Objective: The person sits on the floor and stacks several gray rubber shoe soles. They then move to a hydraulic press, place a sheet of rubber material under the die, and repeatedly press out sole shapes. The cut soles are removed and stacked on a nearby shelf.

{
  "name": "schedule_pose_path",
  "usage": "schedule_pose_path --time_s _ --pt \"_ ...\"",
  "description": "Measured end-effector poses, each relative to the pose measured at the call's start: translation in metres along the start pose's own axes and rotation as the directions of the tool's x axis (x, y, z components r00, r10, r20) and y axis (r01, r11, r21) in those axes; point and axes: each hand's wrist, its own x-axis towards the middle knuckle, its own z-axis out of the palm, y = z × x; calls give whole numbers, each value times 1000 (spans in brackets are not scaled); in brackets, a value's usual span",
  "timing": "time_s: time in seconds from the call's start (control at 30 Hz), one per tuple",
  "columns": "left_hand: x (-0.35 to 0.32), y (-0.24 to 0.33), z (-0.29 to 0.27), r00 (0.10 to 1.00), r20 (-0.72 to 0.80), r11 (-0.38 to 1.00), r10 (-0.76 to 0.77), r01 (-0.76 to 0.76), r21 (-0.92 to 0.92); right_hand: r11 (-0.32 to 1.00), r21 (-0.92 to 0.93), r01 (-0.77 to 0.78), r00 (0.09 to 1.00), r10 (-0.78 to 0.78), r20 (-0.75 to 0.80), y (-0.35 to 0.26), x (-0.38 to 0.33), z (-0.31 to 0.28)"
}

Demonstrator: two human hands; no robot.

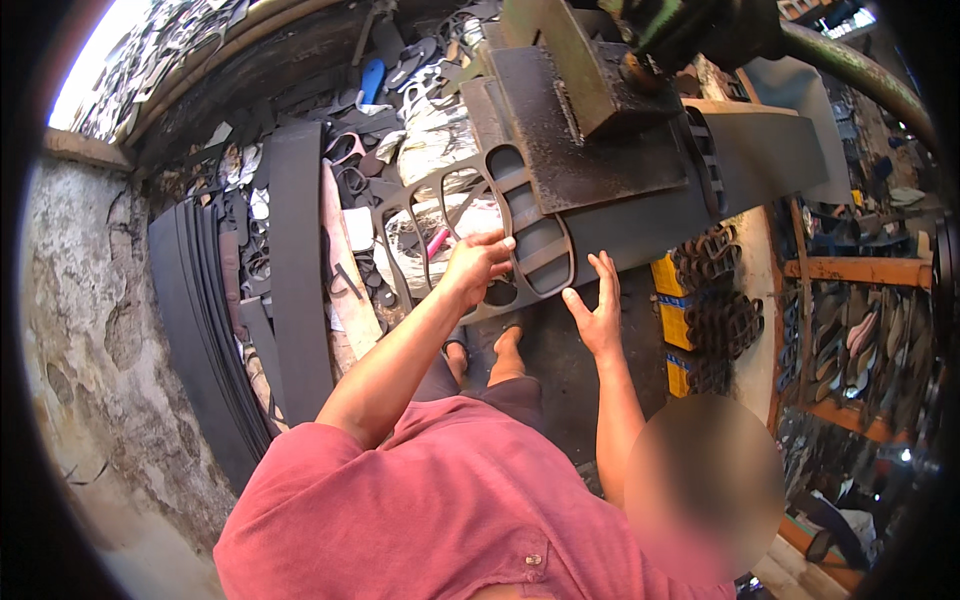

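Note:
A sole-shaped cutting die [568, 238] with crossbars lies on a dark rubber sheet [640, 232], partly beneath the dark press plate [610, 160]. My left hand [478, 265] has its bent fingers on the die's left rim, above a cut-out web of rubber [488, 309] with sole-shaped holes. Just off the near right end of the die, my right hand [600, 318] is raised with thumb and fingers apart, holding nothing. A second die [708, 160] sits on the sheet to the right of the plate.
Long black sheets [190, 310] lean by the worn wall [85, 290] at left. Rubber scraps and a white sack [432, 145] are heaped beyond my hands. Yellow crates [678, 325] with dark cut pieces stand at right, before a wooden rack [860, 270] of footwear. A green machine frame [600, 85] overhangs the plate.

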Motion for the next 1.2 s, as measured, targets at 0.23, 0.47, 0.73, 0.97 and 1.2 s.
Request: schedule_pose_path --time_s 0.23,0.47,0.73,0.97,1.2 --pt "22 28 67 983 -3 982 181 -181 60 945 -321 56 995 -81 -65 34 38 8" --pt "38 35 50 978 174 993 117 -118 -3 950 -308 49 994 -77 -78 31 37 6" --pt "40 35 46 980 180 996 84 -79 -34 947 -314 72 996 -86 -32 30 37 2" --pt "38 13 5 767 -277 660 579 -240 712 898 -433 -83 996 59 -68 73 38 -19" --pt "54 -7 -29 962 -221 983 163 -139 119 873 -469 -137 991 115 -76 81 96 -39"
